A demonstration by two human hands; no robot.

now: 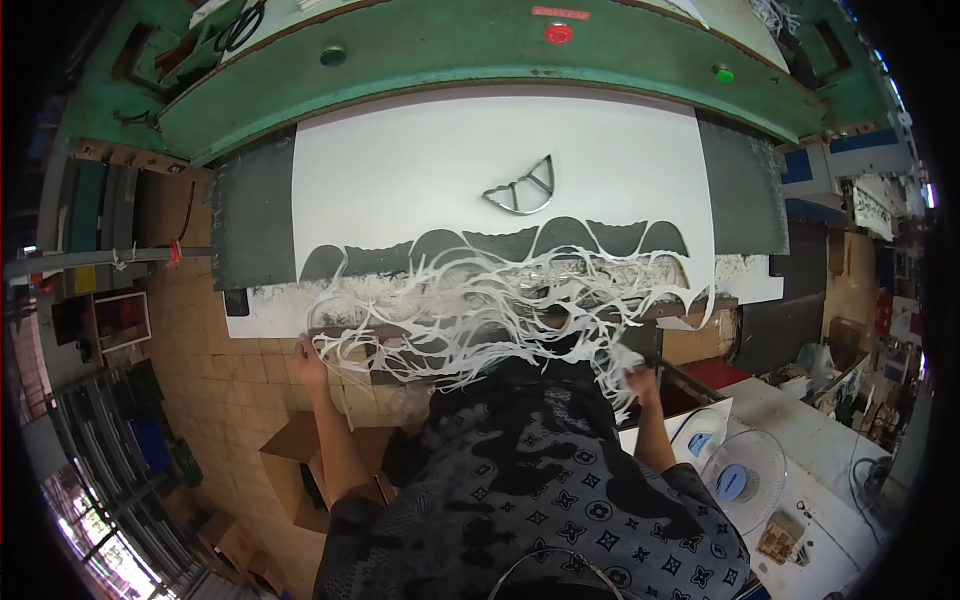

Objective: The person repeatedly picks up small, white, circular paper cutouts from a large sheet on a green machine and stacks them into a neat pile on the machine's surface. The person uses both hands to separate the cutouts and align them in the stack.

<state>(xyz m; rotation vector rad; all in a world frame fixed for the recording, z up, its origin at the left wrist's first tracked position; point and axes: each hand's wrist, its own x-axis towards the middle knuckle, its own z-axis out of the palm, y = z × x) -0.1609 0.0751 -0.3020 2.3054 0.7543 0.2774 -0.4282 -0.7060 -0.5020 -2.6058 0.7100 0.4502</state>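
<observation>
A wide tangle of thin white scrap strips hangs along the front of the work surface, between my two hands. At its left end my left hand is closed on the edge of the strips. My right hand grips a bunched part of them at the right end; its fingers are partly hidden. Behind the strips lies a large white sheet, its near edge cut into scallops. On this sheet rests a metal cutting die shaped like a curved wedge with crossbars.
A green machine beam spans the far side, with a red button and a green button. Dark mat shows beside the sheet. A fan stands on the right-hand table. A cardboard box sits low at left.
</observation>
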